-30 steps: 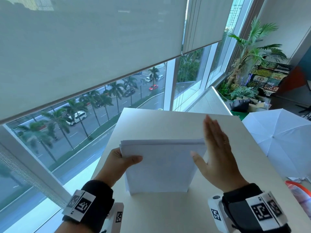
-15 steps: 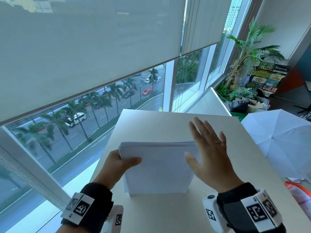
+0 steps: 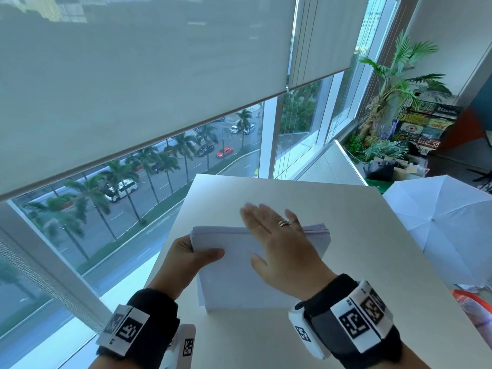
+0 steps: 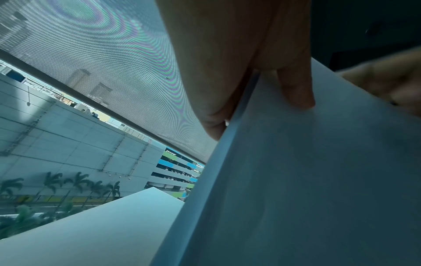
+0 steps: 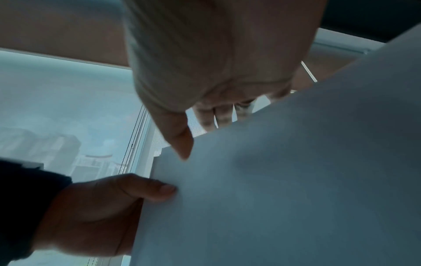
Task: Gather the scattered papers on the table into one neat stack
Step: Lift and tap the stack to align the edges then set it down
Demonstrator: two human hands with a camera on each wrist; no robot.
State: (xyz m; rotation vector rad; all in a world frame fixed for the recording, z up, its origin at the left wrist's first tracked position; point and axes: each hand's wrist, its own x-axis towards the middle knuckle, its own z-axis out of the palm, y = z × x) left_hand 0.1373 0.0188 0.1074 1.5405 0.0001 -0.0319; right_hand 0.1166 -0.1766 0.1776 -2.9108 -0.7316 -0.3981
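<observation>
Beside tall windows, the pale rectangular table point(image 3: 346, 262) bears a white paper stack point(image 3: 234, 283) standing on edge. Left hand point(image 3: 183, 262) pinches its 9 o'clock edge, thumb in front; right hand point(image 3: 282, 249), fingers straight, lies over its 12 o'clock edge.

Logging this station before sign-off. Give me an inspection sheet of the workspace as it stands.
Surface: white table, bare beyond the papers.
Job's things: paper stack held upright on its lower edge on the table; no loose sheets seen.
Clutter: orange-and-clear item at the table's right edge, too cut off to identify.
Grips: left hand pinches the stack's left edge, thumb in front; right hand flat, fingers straight over its top edge.
Cables: blind cords at the window.
Surroundings: lowered roller blind, potted palm, white umbrella.
</observation>
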